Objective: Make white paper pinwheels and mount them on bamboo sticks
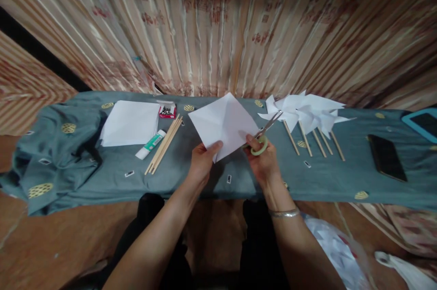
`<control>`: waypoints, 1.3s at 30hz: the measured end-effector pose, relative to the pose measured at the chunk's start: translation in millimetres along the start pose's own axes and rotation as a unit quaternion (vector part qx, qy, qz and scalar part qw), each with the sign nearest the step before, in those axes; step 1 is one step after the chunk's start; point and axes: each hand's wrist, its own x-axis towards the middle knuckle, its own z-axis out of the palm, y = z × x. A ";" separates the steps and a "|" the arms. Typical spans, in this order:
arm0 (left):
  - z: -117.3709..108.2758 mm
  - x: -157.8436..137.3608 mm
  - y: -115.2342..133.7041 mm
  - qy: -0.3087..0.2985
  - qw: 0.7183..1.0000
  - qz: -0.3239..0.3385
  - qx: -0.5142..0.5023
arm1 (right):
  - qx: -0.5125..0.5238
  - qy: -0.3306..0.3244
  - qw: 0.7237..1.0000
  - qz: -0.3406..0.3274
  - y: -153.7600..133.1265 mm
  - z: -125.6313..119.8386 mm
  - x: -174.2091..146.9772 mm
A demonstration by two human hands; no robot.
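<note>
A white square sheet of paper [223, 121] with faint crease lines is held up over the cloth, one corner pointing away from me. My left hand [204, 158] pinches its near left edge, thumb on top. My right hand [262, 158] has its fingers around the green handles of a pair of scissors [269, 124], and its thumb lies at the sheet's right corner. The scissor blades point up and to the right, away from the paper. They look slightly apart.
Left on the cloth [116, 167] lie a stack of white paper [131, 121], a red box of small metal pieces [167, 110], a glue tube [150, 144] and wooden sticks [164, 144]. Rightward are several paper pinwheels [307, 110], a black phone [387, 158] and a blue-framed device [423, 124]. A curtain [218, 30] hangs behind.
</note>
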 end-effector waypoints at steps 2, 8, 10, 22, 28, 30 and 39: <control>0.8 -0.8 -2.9 -0.005 1.000 -0.005 0.019 | -0.002 0.014 1.000 0.007 -4.9 -4.4 4.3; 1.5 3.0 -2.2 -0.011 0.999 0.002 0.044 | -0.018 0.020 0.999 0.028 -10.7 -15.8 6.5; 0.6 6.6 1.8 0.000 0.999 0.025 0.040 | -0.027 0.013 0.999 0.037 -9.9 -18.9 5.4; -11.5 15.2 34.9 0.007 0.999 0.042 -0.031 | -0.087 -0.079 0.988 0.096 10.9 -11.1 -11.2; -6.3 5.8 31.4 -0.029 0.998 0.002 -0.061 | -0.075 -0.067 0.991 0.086 15.4 -6.2 -9.8; -2.4 1.2 23.7 -0.029 0.999 0.000 -0.038 | -0.077 -0.072 0.991 0.086 16.9 -3.9 -11.7; -8.4 9.8 33.6 0.047 0.994 0.094 -0.038 | -0.161 -0.204 0.954 0.147 13.6 -9.5 -31.0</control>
